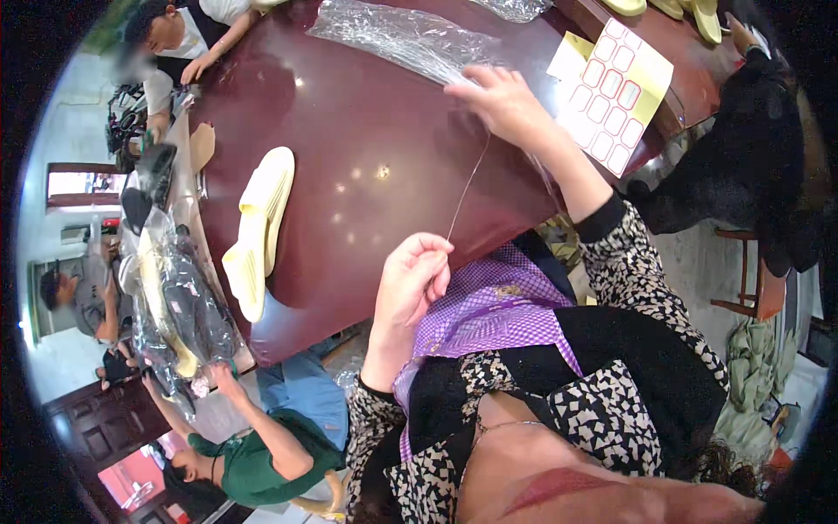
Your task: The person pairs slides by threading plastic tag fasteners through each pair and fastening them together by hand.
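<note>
Overhead, the left hand (417, 275) is curled shut near the near edge of the dark red worktop (367, 131), its fingertips pinched on the lower end of a thin cord (469, 185). That cord runs up and to the right in a slack line to the right hand (504, 103), which reaches out over the worktop with its fingers bent; it seems to grip both the cord's upper end and the edge of a clear plastic bag (401, 35), though the glare makes the exact hold hard to read. The bag lies flat and crinkled, stretching away from the right hand toward the far side. Just right of that hand, a sheet of red-bordered labels (615, 96) lies at the worktop's right edge, with a yellow sheet (572, 57) beside it. Well to the left of the cord, a pair of pale yellow slippers (257, 227) rests on the worktop, one partly on the other, apart from both hands. At the left edge, a co-worker's hand (223, 375) touches a stack of bagged dark and yellow footwear (179, 306). Another person (188, 35) leans on the far left corner. More pale slippers (676, 10) sit at the top right, only partly in view. A purple checked apron (493, 310) covers the wearer's lap below the left hand.
</note>
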{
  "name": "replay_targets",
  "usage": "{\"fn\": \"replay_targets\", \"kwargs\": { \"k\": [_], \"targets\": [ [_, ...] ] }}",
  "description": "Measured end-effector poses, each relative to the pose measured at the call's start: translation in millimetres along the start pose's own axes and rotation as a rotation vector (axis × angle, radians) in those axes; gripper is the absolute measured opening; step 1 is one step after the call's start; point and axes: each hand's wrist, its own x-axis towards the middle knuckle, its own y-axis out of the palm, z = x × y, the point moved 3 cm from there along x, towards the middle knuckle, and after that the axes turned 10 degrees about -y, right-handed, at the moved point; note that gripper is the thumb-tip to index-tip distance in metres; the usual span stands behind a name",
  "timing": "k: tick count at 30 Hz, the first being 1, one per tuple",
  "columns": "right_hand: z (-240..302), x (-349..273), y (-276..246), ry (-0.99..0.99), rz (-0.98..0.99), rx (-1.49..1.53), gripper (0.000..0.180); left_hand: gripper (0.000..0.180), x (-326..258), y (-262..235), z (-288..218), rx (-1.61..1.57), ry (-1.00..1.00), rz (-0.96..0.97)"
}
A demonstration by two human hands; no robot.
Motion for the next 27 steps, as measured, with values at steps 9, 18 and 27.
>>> {"fn": "replay_targets", "kwargs": {
  "k": [9, 18, 27],
  "targets": [
    [19, -46, -52, -0.123, 0.033, 0.414, 0.023, 0.01, 45, 34, -40, 0.116, 0.072, 0.054],
    [-26, -97, -65, 0.499, -0.387, 1.183, 0.018, 0.023, 122, 50, -77, 0.521, 0.297, -0.066],
    [-34, -115, -60, 0.54, -0.597, 1.421, 0.019, 0.044, 223, 45, -86, 1.757, 0.919, -0.426]
  ]
}}
